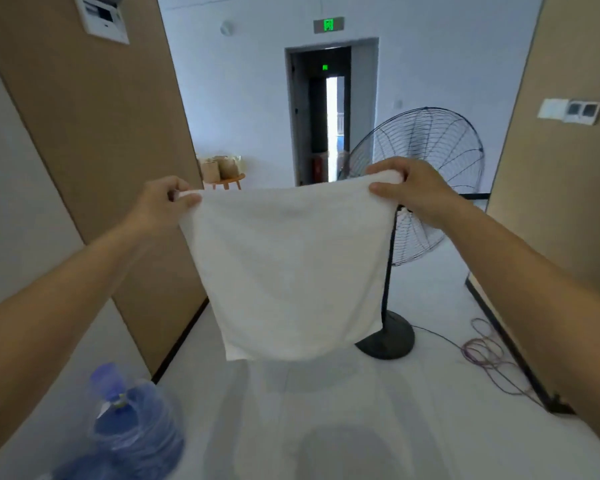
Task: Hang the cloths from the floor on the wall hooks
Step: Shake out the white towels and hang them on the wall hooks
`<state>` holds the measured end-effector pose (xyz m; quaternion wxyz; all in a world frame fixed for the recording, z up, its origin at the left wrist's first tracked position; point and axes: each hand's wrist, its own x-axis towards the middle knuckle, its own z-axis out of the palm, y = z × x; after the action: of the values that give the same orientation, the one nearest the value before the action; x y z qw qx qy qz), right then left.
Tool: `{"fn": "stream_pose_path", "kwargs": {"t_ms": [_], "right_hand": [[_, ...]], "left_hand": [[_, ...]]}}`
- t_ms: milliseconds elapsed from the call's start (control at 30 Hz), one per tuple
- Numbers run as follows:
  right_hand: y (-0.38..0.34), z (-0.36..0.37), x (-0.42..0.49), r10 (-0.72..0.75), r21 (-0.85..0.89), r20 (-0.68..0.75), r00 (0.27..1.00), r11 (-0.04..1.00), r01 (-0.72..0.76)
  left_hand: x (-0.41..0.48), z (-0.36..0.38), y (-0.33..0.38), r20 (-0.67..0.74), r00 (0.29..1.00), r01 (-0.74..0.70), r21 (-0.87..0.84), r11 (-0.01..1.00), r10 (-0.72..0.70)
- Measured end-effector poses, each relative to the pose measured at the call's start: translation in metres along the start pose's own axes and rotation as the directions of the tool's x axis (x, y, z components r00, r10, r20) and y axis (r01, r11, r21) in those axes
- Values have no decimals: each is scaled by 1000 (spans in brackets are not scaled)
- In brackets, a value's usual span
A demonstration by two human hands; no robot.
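Both hands are closed on the top corners of a plain white square cloth [288, 268]: the left hand [161, 204] is pinched on the left corner, the right hand [407, 188] on the right corner, thumbs laid over the near face. The cloth is held stretched between them in the air and is hung flat, its lower edge well clear of the pale floor [378, 410]. Nearest, at lower left, a blue translucent plastic water jug [132, 424] is stood on the floor. Behind the cloth, a black round-based pedestal fan with a wire cage [426, 161] is partly hidden by it. To the right, a coil of purple cable [485, 351] is laid on the floor beside a tan wall panel. Farthest, a dark open doorway [321, 116] is seen in the white wall.
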<state>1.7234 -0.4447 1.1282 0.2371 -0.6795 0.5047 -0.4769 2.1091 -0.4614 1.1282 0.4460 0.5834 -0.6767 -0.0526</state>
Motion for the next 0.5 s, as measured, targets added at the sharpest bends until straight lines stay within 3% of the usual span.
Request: {"fn": "stream_pose_path", "kwargs": {"t_ms": [300, 500], "right_hand": [[64, -152, -46, 141, -306, -276, 951, 925, -226], [72, -227, -83, 193, -429, -513, 836, 786, -444]], "left_hand": [[67, 185, 105, 284, 932, -203, -108, 973, 226], [94, 279, 185, 384, 816, -317, -329, 890, 432]]}}
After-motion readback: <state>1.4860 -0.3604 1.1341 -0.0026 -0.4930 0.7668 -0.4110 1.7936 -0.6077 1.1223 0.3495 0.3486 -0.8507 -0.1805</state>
